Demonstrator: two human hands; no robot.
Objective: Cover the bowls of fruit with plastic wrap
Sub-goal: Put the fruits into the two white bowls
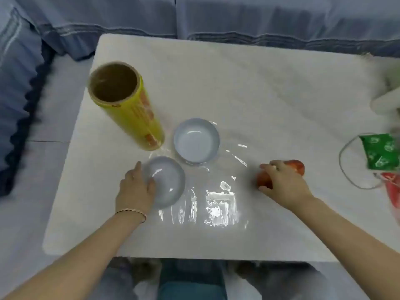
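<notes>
The task stood at its very start, as far as the view showed; two pale bowls sat near the middle of the white table [259, 87], and both looked empty, so no fruit was yet in them and neither was covered. The near bowl [167, 182] lay just beside the far bowl [196, 144], their rims close but whether touching could not be told. A yellow roll of plastic wrap [129, 109] stood upright, leaning in the wide view, just left of the far bowl; a loose sheet of wrap [216, 204] lay flat and glinting on the table in front of and to the right of the bowls, seemingly running under the far one, though its edges were too faint to trace. The left hand [135, 189] rested against the near bowl's left rim, fingers curled onto its edge, steadying it rather than lifting, by my reading. The right hand [283, 182] was spread over red fruit [295, 165], apparently two apples, fingers apart and draped on them; whether the grip had closed could not be told. At the far right lay a green packet [382, 151] and something red in a bag [392, 189]. What remained, I judged, was nearly everything: fruit into each bowl, then wrap drawn over each rim.
</notes>
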